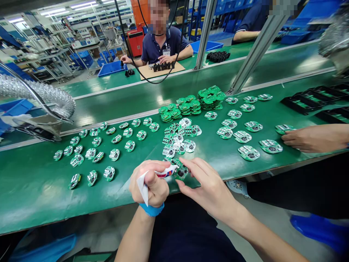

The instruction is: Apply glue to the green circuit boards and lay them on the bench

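My left hand (151, 182), with a blue band at the wrist, is wrapped round a white squeeze tube (163, 173) with red and blue print. The tube's nozzle points at a green circuit board (181, 171) near the table's front edge. Between thumb and fingertips, my right hand (208, 182) holds this board by its right side. Just beyond it lies a cluster of circuit boards (178, 138), some with white faces. Whether the nozzle touches the board I cannot tell.
Circuit boards (114, 154) lie spread on the green table (35, 182) at left, more at right. Stacked boards (209, 97) stand behind. At right, a co-worker's hand (308, 139) touches a board near black trays (313, 100). A person (163, 47) sits opposite. A foil duct (35, 94) hangs left.
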`<state>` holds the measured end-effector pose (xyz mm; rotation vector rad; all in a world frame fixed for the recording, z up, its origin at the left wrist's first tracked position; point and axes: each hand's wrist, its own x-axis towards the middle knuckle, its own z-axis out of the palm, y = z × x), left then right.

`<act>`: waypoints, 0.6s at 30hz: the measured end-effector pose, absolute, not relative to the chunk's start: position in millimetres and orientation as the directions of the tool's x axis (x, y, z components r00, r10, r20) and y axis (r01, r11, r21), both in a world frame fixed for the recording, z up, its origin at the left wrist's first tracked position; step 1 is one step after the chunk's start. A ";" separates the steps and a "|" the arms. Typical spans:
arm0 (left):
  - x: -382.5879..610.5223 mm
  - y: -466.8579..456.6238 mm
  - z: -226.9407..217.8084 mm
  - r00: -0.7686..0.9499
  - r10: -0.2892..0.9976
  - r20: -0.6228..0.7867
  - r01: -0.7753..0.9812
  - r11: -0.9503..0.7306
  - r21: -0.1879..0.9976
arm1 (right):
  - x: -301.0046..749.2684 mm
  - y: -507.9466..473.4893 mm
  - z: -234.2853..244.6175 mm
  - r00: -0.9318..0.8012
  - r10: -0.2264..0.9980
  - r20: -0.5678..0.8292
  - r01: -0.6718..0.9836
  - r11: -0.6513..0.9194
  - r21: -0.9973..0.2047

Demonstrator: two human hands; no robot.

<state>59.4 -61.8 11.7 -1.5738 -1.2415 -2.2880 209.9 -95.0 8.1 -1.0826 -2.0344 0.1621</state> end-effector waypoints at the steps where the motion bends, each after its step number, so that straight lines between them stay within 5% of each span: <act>1: 59.4 -59.0 11.4 -0.481 0.313 0.819 0.488 -0.680 0.547 | 210.1 -95.5 8.5 -0.310 0.744 0.592 0.641 0.624 -0.448; 18: 57.1 -46.3 17.6 -0.606 0.223 0.764 0.454 -0.691 0.562 | 211.7 -97.1 8.2 -0.302 0.775 0.555 0.579 0.612 -0.539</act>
